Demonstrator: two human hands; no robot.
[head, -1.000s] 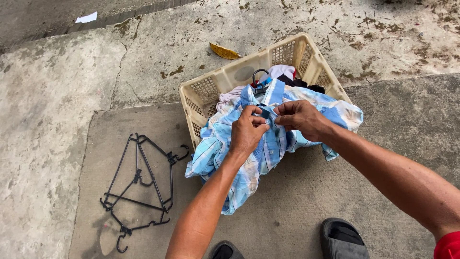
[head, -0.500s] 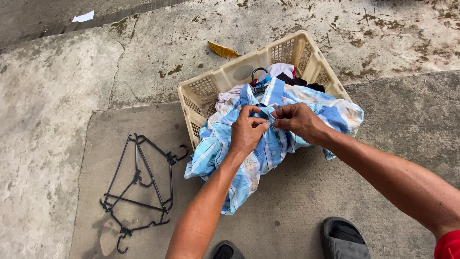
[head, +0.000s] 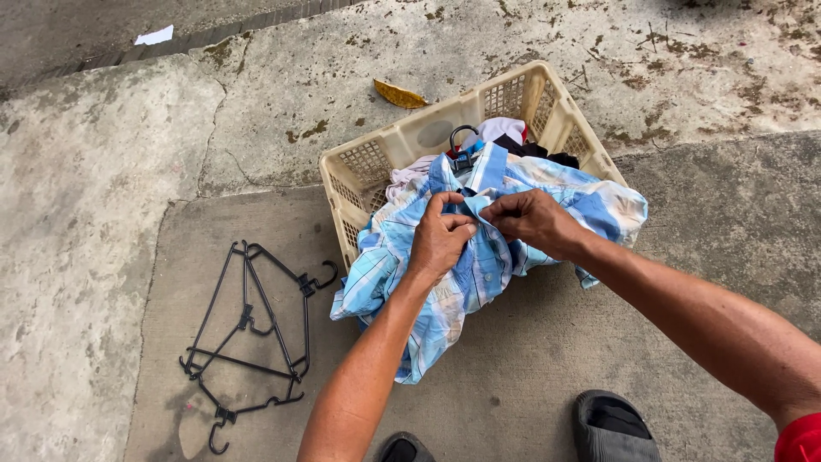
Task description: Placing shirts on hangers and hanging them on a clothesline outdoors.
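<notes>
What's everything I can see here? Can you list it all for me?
shirt: one, blue and white plaid, draped over the basket's front edge
basket: one, cream plastic, on the concrete, holding clothes
hanger hook: one, black, poking up at the shirt's collar
hangers: a few, black, piled on the ground left of the basket
leaf: one, yellow, behind the basket
paper scrap: one, white, far left
sandals: two, dark, bottom edge
left hand: pinching the shirt front
right hand: pinching the shirt front
</notes>
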